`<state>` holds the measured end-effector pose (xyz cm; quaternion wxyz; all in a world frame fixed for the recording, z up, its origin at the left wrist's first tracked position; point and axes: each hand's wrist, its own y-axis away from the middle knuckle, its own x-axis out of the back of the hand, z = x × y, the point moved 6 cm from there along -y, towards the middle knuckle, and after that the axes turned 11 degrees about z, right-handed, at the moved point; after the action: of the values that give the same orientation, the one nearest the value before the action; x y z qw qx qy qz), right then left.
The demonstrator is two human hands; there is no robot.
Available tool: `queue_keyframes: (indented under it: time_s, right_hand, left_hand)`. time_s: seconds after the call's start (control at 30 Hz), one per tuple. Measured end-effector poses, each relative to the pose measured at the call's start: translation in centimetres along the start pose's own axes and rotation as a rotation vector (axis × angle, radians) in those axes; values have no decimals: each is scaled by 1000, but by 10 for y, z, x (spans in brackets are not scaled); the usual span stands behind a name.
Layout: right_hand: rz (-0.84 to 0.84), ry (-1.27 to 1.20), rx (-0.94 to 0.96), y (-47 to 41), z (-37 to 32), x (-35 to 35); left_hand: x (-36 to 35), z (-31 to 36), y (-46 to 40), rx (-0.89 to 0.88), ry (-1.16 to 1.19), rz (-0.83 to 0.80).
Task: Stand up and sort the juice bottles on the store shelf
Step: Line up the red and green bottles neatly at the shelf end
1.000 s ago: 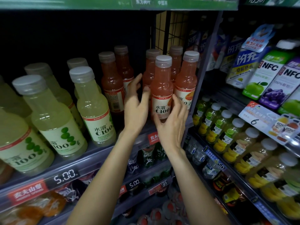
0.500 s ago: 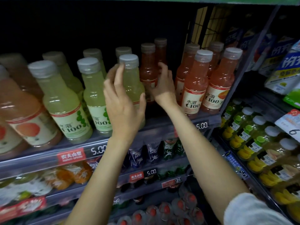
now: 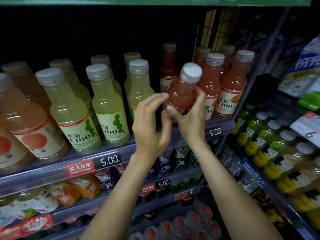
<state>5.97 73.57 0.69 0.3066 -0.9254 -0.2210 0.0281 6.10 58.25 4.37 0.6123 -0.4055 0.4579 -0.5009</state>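
My right hand (image 3: 189, 120) grips a pink juice bottle (image 3: 181, 94) with a white cap, tilted toward me in front of the shelf. My left hand (image 3: 150, 125) is beside it, fingers spread, with fingertips touching the bottle's left side. Behind stand more pink bottles (image 3: 232, 94) at the right of the shelf (image 3: 110, 153). Pale green bottles (image 3: 107, 108) fill the middle of the shelf. Orange-pink bottles (image 3: 27, 129) stand at the far left. One darker red bottle (image 3: 168, 70) stands far back.
Price tags reading 5.00 (image 3: 110, 161) run along the shelf edge. Lower shelves hold pouches and red-capped bottles (image 3: 180, 226). A side rack at right carries yellow-green bottles (image 3: 270, 146) and juice cartons (image 3: 301, 73). A wire divider (image 3: 216, 32) stands behind the pink bottles.
My right hand has pulled a pink bottle out from the back row toward the shelf front and tilted it. My left hand moved right, away from the green bottle, to the pink one.
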Motion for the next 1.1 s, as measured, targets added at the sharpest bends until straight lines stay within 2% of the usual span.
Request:
queue_keyframes:
  time_s: [0.13, 0.23, 0.33, 0.47, 0.6, 0.8, 1.0, 1.1]
  right_hand:
    - [152, -83, -97, 16, 6, 39]
    - [247, -61, -123, 21, 11, 61]
    - [251, -52, -146, 23, 21, 70]
    - [247, -42, -155, 25, 25, 75]
    - [217, -73, -174, 23, 25, 76]
    - [171, -79, -177, 20, 27, 76]
    - [164, -68, -196, 16, 29, 77]
    - [178, -54, -197, 15, 27, 75]
  left_hand:
    - [-37, -11, -5, 270, 130, -2]
    - [-72, -41, -5, 460, 37, -50]
    - [-100, -72, -1, 558, -129, -132]
    - [-124, -101, -3, 538, -490, -239]
    - [-142, -120, -6, 530, -658, -349]
    - [-155, -141, -8, 619, -677, -392]
    - [-145, -127, -7, 607, -623, -405]
    - [-130, -113, -1, 658, -561, -375]
